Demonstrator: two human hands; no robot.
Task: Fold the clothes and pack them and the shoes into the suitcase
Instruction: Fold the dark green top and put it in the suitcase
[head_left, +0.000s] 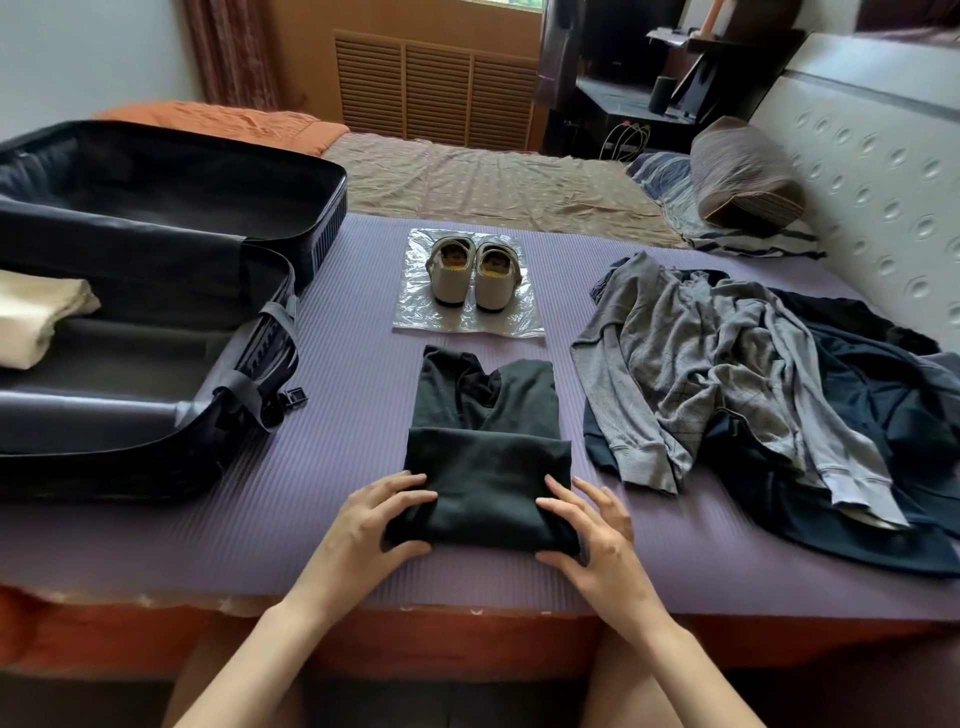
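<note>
Pinching the folded black garment (488, 483) at both near corners here. Your left hand (371, 525) has its fingers laid over the top of the left corner with the thumb tucked against the near edge. Your right hand (597, 540) clamps the right corner between thumb and forefinger, and its other fingers are splayed off to the side.

The garment lies on the purple mat (337, 364), close to the bed's near edge. Its near part is doubled over and the far part lies flat. Just beyond it, a pair of beige shoes (474, 275) sits on a clear plastic bag (415, 312).

Off to your left the suitcase (130, 467) lies open, with a folded cream garment (36, 317) in the near half. Over on your right a grey sweater (701, 353) is heaped, unfolded, on a dark navy garment (857, 441).
</note>
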